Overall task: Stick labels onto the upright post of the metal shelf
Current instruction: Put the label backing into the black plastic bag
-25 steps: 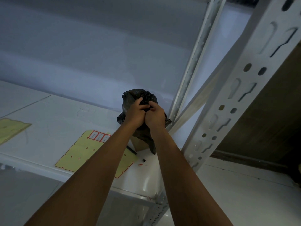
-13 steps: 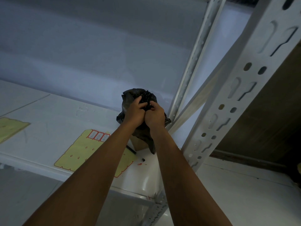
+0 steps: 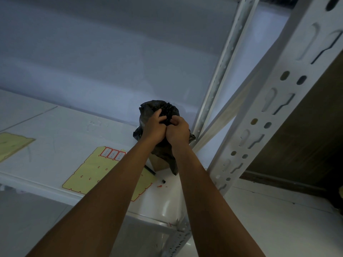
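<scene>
Both hands, left hand [image 3: 154, 127] and right hand [image 3: 178, 131], pinch closed on the black bag [image 3: 161, 108]; labels [image 3: 112, 154] lie left, so whoever works should free one hand before reaching the right-side post [image 3: 278, 115].

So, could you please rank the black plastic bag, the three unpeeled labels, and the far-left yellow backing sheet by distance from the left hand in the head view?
1. Black plastic bag: under the left hand, gripped.
2. Three unpeeled labels: on the shelf, lower left of the hand.
3. Yellow backing sheet: far left edge.

A storeroom: white slotted metal shelving [image 3: 274, 115], bare walls.
</scene>
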